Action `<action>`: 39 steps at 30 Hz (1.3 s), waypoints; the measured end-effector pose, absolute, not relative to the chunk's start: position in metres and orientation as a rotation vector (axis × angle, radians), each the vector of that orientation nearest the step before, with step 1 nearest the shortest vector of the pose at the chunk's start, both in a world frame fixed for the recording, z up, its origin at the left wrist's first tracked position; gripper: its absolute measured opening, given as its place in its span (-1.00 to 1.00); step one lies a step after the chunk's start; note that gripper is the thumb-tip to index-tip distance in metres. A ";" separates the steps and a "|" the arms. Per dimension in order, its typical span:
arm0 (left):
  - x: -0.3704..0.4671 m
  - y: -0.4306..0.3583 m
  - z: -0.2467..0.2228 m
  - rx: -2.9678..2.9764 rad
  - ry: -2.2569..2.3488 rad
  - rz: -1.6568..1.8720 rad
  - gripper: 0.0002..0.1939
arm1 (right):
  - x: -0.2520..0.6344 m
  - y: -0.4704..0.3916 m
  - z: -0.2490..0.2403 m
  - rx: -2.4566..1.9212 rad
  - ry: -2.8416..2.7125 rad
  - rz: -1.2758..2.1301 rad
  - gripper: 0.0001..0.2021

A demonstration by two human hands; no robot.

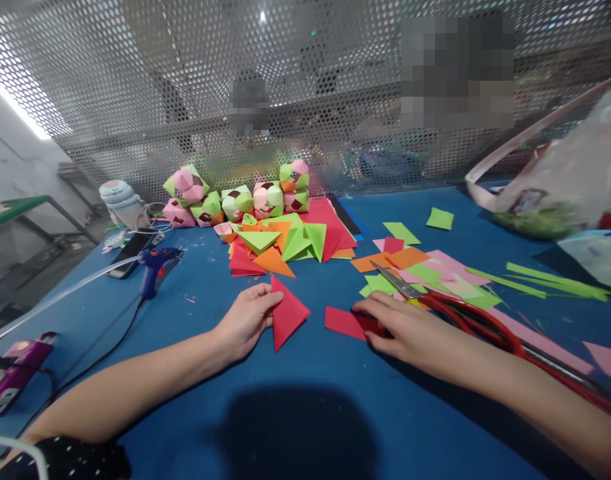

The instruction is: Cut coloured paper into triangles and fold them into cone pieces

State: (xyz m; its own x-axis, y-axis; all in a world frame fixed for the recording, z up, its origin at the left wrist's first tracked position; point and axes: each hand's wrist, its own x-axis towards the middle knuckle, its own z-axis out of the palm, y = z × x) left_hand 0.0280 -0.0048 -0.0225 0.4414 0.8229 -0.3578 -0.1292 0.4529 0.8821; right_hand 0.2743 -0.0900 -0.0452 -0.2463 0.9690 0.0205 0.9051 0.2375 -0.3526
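Left hand holds folded red triangle; right hand at red strip

The dark printed patch (528, 202) on the clear bag (565, 177), far right, is too blurred to read. The left hand (248, 320) pinches the red triangle (289, 313) between thumb and fingers, left of the desk's (195, 427) centre; its forearm (145, 373) extends from the near left. The right hand (400, 327) is palm down, fingers bent, thumb apart, over the right end of the red strip (346, 322). Whether it grips cannot be told. Red-handled scissors (435, 301) lie just beyond, along the right forearm (485, 367).
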 end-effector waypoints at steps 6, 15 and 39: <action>0.027 -0.007 -0.018 0.856 0.914 0.707 -0.84 | 0.269 -0.089 -0.041 -1.789 -2.318 0.405 -0.80; 0.030 -0.006 -0.024 0.901 0.989 0.714 -0.78 | 0.259 -0.091 -0.037 -1.769 -2.388 0.248 -0.79; 0.029 -0.013 -0.027 0.936 0.887 0.701 -0.79 | 0.314 -0.079 -0.012 -1.973 -1.842 -0.114 -0.75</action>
